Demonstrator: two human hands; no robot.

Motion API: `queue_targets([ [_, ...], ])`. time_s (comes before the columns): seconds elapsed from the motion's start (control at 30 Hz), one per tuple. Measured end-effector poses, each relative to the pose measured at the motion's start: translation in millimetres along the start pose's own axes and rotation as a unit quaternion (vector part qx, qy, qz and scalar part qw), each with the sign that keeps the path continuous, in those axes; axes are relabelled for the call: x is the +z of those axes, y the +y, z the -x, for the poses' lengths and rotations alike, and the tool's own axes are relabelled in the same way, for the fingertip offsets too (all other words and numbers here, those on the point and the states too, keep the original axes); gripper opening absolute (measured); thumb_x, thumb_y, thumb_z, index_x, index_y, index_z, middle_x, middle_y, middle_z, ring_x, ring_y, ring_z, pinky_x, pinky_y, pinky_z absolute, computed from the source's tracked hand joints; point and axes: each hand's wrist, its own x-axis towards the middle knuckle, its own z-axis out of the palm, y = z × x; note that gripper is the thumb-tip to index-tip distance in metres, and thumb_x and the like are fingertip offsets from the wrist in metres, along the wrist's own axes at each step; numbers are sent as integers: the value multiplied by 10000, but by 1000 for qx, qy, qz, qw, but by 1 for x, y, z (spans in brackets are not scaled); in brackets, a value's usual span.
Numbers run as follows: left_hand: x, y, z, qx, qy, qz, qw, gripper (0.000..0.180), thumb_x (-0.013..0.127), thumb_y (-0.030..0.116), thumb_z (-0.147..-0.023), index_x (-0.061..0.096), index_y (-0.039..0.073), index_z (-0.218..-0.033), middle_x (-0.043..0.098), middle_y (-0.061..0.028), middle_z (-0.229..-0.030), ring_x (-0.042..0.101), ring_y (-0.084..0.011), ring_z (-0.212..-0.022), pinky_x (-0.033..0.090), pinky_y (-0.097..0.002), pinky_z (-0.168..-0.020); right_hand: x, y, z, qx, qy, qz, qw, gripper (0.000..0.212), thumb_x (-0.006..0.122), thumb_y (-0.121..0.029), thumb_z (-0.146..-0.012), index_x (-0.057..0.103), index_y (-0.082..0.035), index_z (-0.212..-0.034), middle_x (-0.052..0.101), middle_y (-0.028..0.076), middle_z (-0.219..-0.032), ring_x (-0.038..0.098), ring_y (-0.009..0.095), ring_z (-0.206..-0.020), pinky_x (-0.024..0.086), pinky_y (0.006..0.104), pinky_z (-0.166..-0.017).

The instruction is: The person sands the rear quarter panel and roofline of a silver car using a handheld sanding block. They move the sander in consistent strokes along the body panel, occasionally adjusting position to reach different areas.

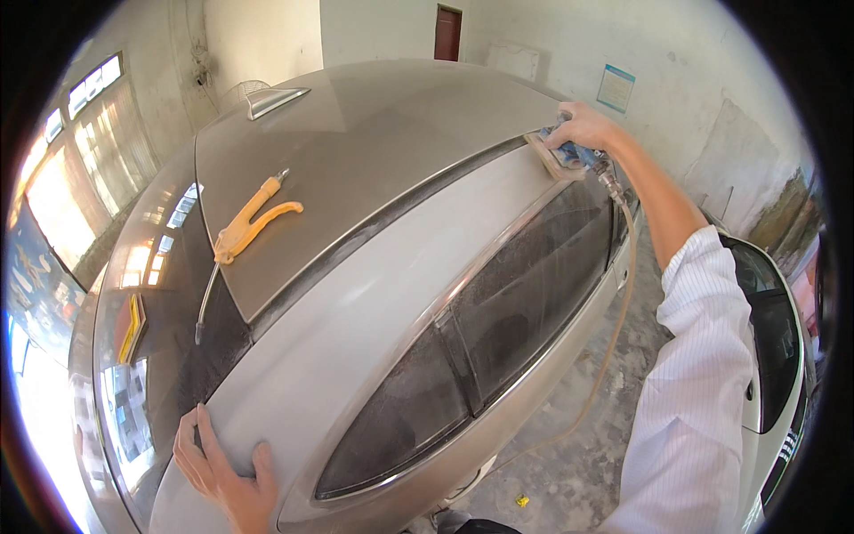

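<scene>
Here, dull, smoothly curved grey car panel under blue sander
Right hand grips the sander, arm outstretched; left hand rests, fingers spread wide

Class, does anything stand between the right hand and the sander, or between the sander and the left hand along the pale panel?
Nothing visible does. The right hand grips the sander, and nothing lies on the pale panel toward the left hand; the yellow air gun lies aside on the roof.
</scene>
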Motion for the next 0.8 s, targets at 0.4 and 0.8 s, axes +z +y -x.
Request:
queue_targets([
  [0.4,-8,5,-3,20,-17,-12,1000,826,813,374,-869,593,-12,-1566,559,-263,-1498,541,-473,-1330,433,-598,-1127,9,-39,37,-71,7,11,997,534,903,-372,-718,738,3,-1061,760,164,-952,705,279,-854,563,405,-811],
  [0.8,-25,-42,-7,112,-20,125,986,859,892,279,-846,563,-37,-1574,517,-223,-1635,506,-448,-1490,412,-575,-1235,86,-300,207,-140,11,46,989,499,829,-397,-750,678,-21,-1042,776,224,-1014,747,414,-986,583,486,-870],
])
